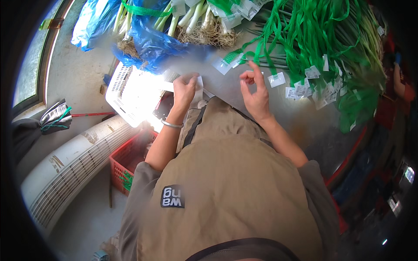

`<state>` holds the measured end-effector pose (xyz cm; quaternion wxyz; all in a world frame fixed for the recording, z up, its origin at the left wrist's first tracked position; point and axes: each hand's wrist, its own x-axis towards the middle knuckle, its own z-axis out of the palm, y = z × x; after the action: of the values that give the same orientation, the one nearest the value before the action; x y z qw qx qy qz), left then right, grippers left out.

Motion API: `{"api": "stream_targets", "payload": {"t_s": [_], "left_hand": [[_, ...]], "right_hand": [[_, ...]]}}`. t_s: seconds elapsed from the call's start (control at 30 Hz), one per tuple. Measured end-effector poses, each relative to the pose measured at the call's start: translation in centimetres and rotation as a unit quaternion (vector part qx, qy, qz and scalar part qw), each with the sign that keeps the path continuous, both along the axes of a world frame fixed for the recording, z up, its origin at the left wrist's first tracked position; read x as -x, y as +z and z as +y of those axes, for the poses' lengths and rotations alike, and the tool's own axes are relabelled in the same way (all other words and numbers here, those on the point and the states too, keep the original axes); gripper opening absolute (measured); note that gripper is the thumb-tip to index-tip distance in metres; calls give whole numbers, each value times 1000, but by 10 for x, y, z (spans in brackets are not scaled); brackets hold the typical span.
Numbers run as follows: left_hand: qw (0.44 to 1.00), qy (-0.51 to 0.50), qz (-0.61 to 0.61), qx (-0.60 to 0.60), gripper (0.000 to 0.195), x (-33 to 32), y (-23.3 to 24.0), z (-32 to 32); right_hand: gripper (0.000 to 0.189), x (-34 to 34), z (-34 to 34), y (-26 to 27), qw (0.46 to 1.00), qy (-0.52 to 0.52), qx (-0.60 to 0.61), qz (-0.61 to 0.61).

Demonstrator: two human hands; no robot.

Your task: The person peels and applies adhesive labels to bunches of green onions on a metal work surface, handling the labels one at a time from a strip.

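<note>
My left hand (185, 89), a bangle at its wrist, grips a strip of white labels (198, 89) at the near edge of the metal table (225, 88). Over the table my right hand (256, 91) is raised with the index finger stretched out and the other fingers curled; whether a small label sits at its fingertips I cannot tell. Green mesh net bags (297, 39) with white tags (302, 88) lie beyond and to the right of it. Scallions with roots (207, 31) lie at the far side, beside blue plastic bags (153, 42).
A white plastic basket (122, 94) stands in glare left of my left hand. Below it are a red crate (122, 163) and a long white slatted appliance (78, 156). Another person's arm (398, 80) shows at the far right.
</note>
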<state>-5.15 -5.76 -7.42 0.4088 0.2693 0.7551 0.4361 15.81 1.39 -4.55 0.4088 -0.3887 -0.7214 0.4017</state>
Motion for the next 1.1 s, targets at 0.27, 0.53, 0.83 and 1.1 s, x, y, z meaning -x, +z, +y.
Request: {"api": "stream_targets", "payload": {"t_s": [0.27,0.53,0.83,1.1], "left_hand": [[949,-134,286,22,31,-18,-22,50],[943,-196,269,14,35,-20,-22,66],[965,-255,33,47,29,-11,-26,63],[943,-255,-211,48,22,-25,13,47]], "right_hand": [[66,34,21,-10,991,-26,99,87],[63,-4,-16,-6,985,-79,148,48],[72,-3,-32,-18,982,-145,121,27],[75,11,-23,-3,951,-120,252,130]]}}
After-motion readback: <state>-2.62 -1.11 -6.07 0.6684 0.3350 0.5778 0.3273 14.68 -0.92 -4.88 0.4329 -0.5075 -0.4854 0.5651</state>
